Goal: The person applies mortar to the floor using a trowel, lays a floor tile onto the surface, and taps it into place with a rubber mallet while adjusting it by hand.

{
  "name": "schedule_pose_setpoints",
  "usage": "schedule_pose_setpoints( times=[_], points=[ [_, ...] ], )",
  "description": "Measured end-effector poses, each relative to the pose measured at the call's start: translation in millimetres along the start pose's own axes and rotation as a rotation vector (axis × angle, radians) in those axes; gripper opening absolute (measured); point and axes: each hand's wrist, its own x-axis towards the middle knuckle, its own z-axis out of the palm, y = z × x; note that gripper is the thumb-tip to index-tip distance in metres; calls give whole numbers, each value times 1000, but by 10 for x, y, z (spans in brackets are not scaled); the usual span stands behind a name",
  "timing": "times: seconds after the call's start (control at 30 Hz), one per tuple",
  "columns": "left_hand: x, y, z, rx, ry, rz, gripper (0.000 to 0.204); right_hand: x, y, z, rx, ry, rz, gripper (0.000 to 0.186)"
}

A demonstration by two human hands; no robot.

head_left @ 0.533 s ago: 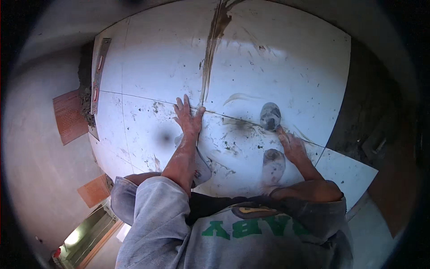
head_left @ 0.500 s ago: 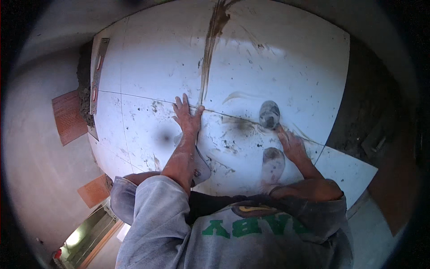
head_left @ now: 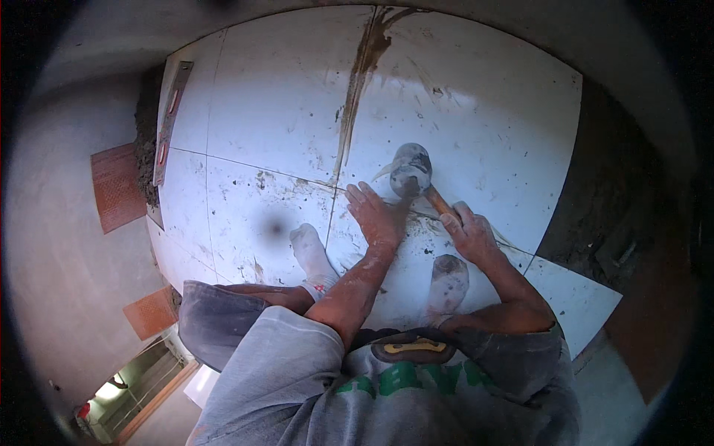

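Observation:
My right hand (head_left: 470,234) is wrapped around the wooden handle of a mallet (head_left: 411,165) with a dark, scuffed, rounded head. The mallet head is over the white floor tiles (head_left: 476,134), just beyond my left hand; whether it touches the tile I cannot tell. My left hand (head_left: 375,218) rests with fingers stretched out by the seam between tiles, just right of where the joints cross. Grey smears and crumbs of mortar dot the tiles around both hands. A brown wet streak (head_left: 361,74) follows the joint running away from me.
My socked feet (head_left: 449,281) stand on the near tiles. A spirit level (head_left: 172,123) lies along the left tile edge, beside rough mortar (head_left: 146,141). Two terracotta tiles, one far (head_left: 119,187) and one near (head_left: 151,312), lie further left. Dark ground (head_left: 606,171) borders the right edge.
My left hand has moved right, from the joint crossing to beside the mallet. The mallet has shifted left and slightly away, showing its handle. My left foot now shows more fully.

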Motion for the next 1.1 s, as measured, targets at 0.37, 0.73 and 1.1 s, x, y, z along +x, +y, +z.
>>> schedule_pose_setpoints(
  times=[0.37,0.73,1.1],
  points=[
    [143,-15,-152,129,-173,-10,99,185,-185,8,-116,129,-308,47],
    [163,10,-232,198,-283,62,73,125,-262,-28,-240,6,-177,47],
    [131,-86,-9,316,-190,-22,91,-86,134,222,-521,-6,-188,47]
  ],
)
